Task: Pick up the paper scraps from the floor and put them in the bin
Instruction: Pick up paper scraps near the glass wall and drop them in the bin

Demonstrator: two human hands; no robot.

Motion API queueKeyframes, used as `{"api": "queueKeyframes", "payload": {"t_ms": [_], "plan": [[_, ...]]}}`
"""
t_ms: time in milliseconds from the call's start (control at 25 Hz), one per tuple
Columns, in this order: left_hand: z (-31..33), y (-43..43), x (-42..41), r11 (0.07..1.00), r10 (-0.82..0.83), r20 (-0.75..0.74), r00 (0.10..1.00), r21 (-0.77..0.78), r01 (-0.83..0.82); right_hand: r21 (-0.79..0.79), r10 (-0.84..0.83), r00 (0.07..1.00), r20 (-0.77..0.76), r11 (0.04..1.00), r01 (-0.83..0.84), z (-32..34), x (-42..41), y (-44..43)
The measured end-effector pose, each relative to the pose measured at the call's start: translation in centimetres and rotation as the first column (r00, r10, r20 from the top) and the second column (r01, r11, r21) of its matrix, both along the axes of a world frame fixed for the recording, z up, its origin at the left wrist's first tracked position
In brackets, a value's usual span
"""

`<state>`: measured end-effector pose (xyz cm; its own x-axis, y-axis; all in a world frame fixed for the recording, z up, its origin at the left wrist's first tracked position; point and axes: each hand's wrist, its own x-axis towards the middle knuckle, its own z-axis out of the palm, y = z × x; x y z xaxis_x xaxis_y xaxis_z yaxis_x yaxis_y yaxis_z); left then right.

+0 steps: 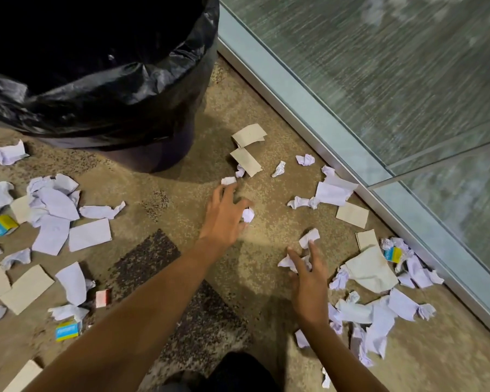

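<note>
Left hand (224,219), fingers spread, curls round a small crumpled white paper ball (248,215) just below the black-bagged round bin (142,89). Right hand (309,281), fingers splayed, touches white scraps (309,238); palm contact hidden.

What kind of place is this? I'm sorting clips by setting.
Probably an office or commercial building: patterned carpet tiles, a metal-framed glass wall along the floor, and a large bin lined with a black bag.

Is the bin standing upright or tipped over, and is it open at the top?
Upright and open. The bin stands on its base on the carpet, and its black liner is folded over an uncovered rim.
</note>
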<state>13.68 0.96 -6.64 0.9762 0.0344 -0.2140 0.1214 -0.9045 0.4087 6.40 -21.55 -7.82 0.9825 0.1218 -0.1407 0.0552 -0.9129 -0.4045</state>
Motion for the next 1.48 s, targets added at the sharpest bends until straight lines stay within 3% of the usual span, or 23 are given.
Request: {"api": "queueKeyframes", "payload": {"t_ms": [160, 440, 600, 760, 960, 1160, 1360, 1480], "plan": [[0.3, 1.0, 1.6, 0.986, 0.121, -0.026, 0.992, -0.113, -0.123, 0.122, 0.016, 1.0, 0.005, 0.992, -0.016, 0.1, 1.9, -0.3], [-0.6, 2.8, 1.7, 0.932, 0.29, -0.008, 0.957, -0.226, -0.284, -0.007, 0.12, 0.991, -0.05, 0.993, -0.121, 0.6, 6.1, 0.7], [0.7, 3.3, 0.4, 0.886, 0.427, -0.014, 0.904, -0.193, -0.421, 0.081, 0.055, 0.998, -0.037, 0.995, -0.052, 0.8, 6.7, 1.2], [2.3, 3.2, -1.9, 0.822, 0.53, 0.018, 0.848, -0.255, -0.509, 0.066, -0.042, 0.999, 0.029, 0.997, 0.04, 1.1, 6.2, 1.3], [4.2, 2.5, -5.3, 0.809, 0.555, 0.073, 0.829, -0.279, -0.517, 0.119, -0.096, 0.983, 0.155, 0.99, 0.078, 2.5, 3.4, 2.1], [6.7, 2.1, -8.0, 0.768, 0.593, 0.006, 0.805, -0.302, -0.564, -0.005, 0.075, 0.995, -0.066, 0.997, -0.075, 1.6, 1.5, 2.7], [9.2, 3.6, -10.6, 0.752, 0.636, 0.037, 0.771, -0.255, -0.608, -0.135, 0.311, 0.948, -0.073, 0.938, -0.318, 2.7, 3.6, 3.4], [11.2, 4.6, -12.1, 0.72, 0.678, 0.05, 0.733, -0.246, -0.649, -0.097, 0.191, 0.979, -0.072, 0.976, -0.197, 4.6, 5.2, 3.4]]}}
